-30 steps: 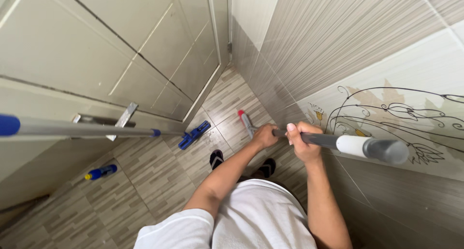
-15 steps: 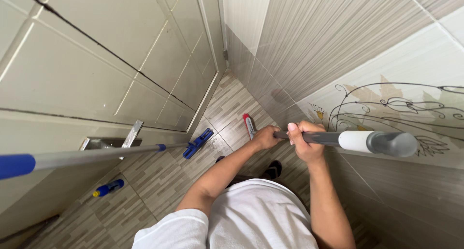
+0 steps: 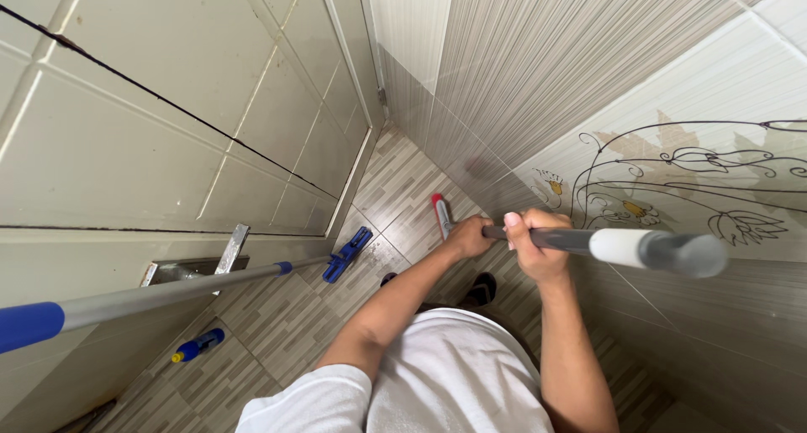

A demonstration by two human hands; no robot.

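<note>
Mop head (image 3: 440, 215) now farther up floor; both hands' grip, left (image 3: 471, 236) & right (image 3: 535, 246), tight round pole (image 3: 580, 241).

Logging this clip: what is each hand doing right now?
Left hand: closed around the grey mop handle, lower down the pole.
Right hand: closed around the same handle, higher up.

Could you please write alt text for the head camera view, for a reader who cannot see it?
Seen from above in a narrow tiled room, a person's left hand and right hand grip a grey mop handle whose red head rests on the floor. A blue-ended mop leans against the door.
</note>
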